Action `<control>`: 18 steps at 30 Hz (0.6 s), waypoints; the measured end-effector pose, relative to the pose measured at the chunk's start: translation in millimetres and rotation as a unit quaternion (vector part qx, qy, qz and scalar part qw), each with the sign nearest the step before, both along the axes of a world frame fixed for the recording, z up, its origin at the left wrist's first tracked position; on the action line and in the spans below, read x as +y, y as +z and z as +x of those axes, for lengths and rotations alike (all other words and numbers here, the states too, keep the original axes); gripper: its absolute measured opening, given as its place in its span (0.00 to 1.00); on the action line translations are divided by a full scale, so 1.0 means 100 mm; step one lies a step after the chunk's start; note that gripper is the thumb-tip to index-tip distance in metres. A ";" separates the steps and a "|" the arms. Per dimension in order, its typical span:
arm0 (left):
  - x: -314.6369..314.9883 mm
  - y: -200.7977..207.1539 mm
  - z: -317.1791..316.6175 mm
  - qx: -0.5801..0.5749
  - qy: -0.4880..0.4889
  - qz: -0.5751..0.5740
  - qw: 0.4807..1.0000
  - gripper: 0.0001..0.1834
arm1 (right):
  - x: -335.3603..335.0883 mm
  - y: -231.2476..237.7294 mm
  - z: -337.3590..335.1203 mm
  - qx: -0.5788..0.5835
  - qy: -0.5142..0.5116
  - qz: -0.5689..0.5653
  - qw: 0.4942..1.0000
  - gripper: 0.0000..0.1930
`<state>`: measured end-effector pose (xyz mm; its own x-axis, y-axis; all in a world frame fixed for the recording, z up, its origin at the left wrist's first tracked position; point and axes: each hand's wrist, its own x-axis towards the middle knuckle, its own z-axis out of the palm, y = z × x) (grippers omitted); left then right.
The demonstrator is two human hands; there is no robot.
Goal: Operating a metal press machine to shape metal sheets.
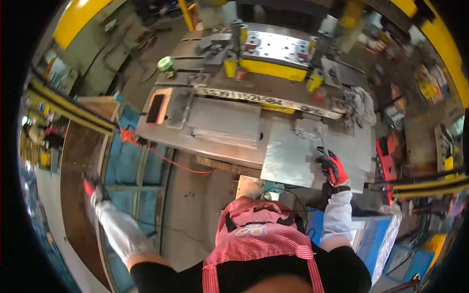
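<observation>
My right hand (333, 168), in a red and black glove, is over the shiny metal sheet (288, 154) on the right of the bench. Its fingers are closed around a slim grey metal tool (320, 136), whose exact kind I cannot make out. The tool's far end points towards small metal pieces (304, 131) lying on the sheet. Far out to the left, my left hand (94, 189), gloved alike, is beside a brown panel (78, 195) at the blue-lined rack; motion smears its fingers. A stack of flat metal sheets (224, 119) lies left of the shiny one.
Behind the bench stands a press die (276, 46) with yellow blocks. A phone (155, 108) lies at the bench's left end; a grey cloth (362, 105) is at the right. Yellow-and-black bars (430, 185) flank both sides. An orange cable (171, 163) hangs along the front edge.
</observation>
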<state>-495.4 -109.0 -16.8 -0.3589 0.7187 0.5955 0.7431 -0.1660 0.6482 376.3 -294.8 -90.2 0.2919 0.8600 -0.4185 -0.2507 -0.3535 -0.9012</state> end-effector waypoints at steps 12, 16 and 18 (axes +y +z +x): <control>-0.55 -1.16 2.83 -0.357 -0.120 -0.288 0.880 0.19 | 0.11 0.41 -0.45 0.034 -0.002 0.071 0.997 0.25; -0.95 -1.50 3.51 -0.473 -0.201 -0.447 0.732 0.18 | 0.82 0.58 -0.90 -0.008 0.185 0.074 0.980 0.24; -0.94 -1.67 3.87 -0.427 -0.270 -0.473 0.722 0.18 | 1.25 0.35 -0.96 -0.005 0.217 0.089 0.972 0.21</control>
<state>-108.5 -203.3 -184.2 0.1800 0.8313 -0.5259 -0.0022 0.5349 0.8449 280.0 -170.2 -55.0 -0.1102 0.9617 -0.2512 -0.1031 -0.2624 -0.9594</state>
